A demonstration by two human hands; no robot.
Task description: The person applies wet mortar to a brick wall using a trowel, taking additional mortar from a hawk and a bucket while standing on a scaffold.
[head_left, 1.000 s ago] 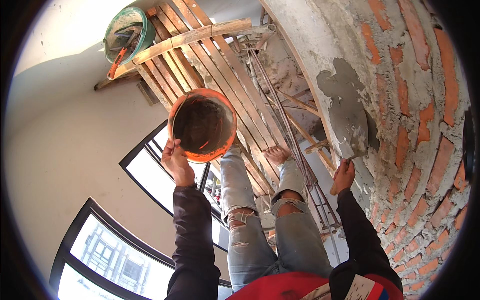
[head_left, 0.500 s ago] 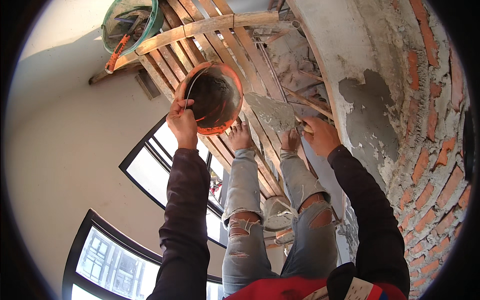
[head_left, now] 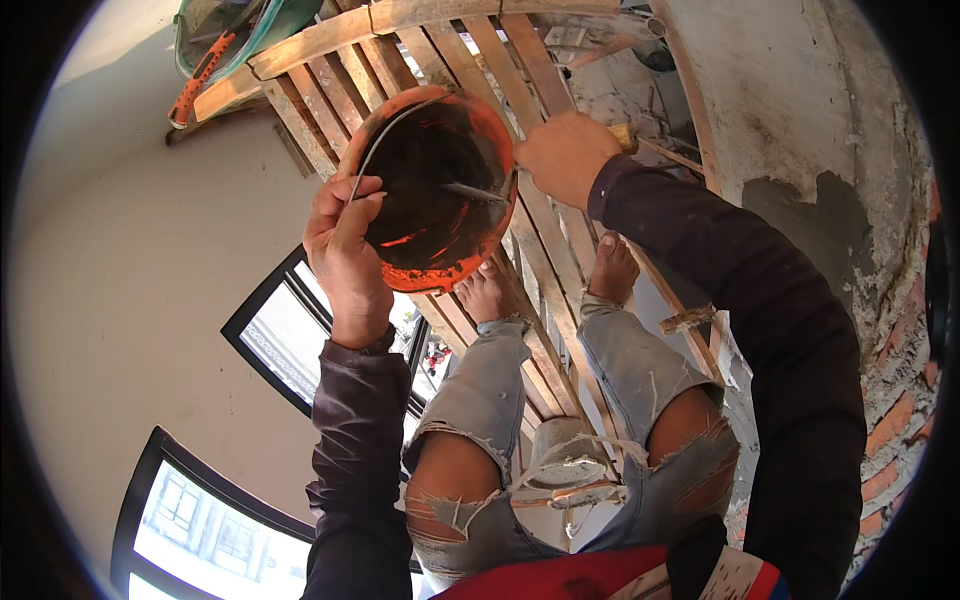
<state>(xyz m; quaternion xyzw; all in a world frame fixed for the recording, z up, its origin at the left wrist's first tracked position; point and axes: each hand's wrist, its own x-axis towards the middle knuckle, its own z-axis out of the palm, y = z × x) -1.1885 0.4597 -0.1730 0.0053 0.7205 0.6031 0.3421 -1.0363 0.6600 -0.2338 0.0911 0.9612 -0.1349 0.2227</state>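
Note:
An orange bucket (head_left: 425,278), dark inside with grey mortar smears, hangs tilted above the planks. My left hand (head_left: 347,245) is closed around its wire handle at the left side of the rim. At the opposite rim, my right hand (head_left: 570,158) grips a trowel (head_left: 475,192). The blade reaches over the rim into the bucket, and only a thin strip of it shows. The end of its wooden handle sticks out beyond my fist. How much mortar the bucket holds is hard to see.
My bare feet stand on a slatted wooden platform (head_left: 545,245). A green tub (head_left: 290,22) with an orange-handled tool (head_left: 203,78) is at the far left. A grey pail (head_left: 565,450) shows between my knees. Right is a wall with a wet mortar patch (head_left: 815,225) and exposed bricks.
My right hand has brought the trowel left, and its blade is now inside the bucket. The bucket appears nearer and larger. My knees are bent more and the view has shifted.

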